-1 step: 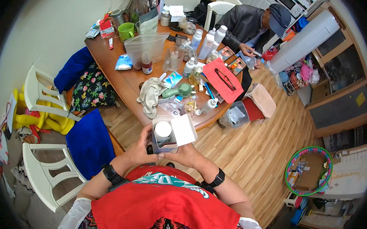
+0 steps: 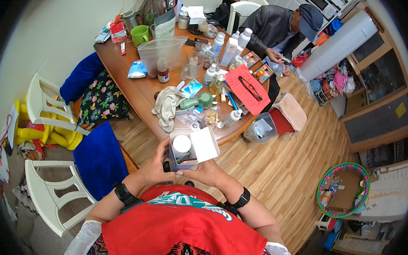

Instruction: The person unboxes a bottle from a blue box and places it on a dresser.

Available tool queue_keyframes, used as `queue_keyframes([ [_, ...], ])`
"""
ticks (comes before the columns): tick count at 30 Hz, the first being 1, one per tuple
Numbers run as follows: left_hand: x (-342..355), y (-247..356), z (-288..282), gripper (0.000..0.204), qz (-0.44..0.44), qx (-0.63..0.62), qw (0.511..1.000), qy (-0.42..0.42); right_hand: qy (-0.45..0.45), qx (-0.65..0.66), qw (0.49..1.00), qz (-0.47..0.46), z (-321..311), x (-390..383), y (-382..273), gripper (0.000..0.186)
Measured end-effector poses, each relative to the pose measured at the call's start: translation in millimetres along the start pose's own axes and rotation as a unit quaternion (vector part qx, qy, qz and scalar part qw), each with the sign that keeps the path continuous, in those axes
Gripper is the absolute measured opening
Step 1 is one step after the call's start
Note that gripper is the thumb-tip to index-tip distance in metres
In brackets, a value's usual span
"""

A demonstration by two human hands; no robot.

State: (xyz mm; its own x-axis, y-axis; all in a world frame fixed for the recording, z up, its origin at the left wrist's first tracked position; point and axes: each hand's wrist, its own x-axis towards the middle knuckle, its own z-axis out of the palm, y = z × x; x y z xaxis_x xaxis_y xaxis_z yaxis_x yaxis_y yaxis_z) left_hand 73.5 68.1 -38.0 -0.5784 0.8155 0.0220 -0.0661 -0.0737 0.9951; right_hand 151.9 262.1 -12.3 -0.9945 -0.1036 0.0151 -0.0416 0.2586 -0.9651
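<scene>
Beside the wooden table (image 2: 139,92), both hands (image 2: 154,167) grip an open box (image 2: 202,147) between them.

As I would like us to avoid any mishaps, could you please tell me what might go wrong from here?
The box is open at the top, so if the grip of the left hand and right hand tilted it, the white container inside could slide out.

The near end of the table is cluttered, so bumping it with the box might knock the white bottle there.
</scene>
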Motion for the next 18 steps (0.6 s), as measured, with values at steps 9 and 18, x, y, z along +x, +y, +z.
queue_keyframes([
  [9, 7.9, 4.3, -1.9, 0.115, -0.045, 0.098, 0.994, -0.027, 0.046, -0.015, 0.999, 0.023, 3.1, 4.5, -1.4, 0.089],
  [18, 17.8, -5.8, 3.3, 0.113, -0.016, 0.093, 0.995, 0.027, 0.071, -0.105, 0.992, -0.001, 5.7, 12.9, -9.9, 0.088],
])
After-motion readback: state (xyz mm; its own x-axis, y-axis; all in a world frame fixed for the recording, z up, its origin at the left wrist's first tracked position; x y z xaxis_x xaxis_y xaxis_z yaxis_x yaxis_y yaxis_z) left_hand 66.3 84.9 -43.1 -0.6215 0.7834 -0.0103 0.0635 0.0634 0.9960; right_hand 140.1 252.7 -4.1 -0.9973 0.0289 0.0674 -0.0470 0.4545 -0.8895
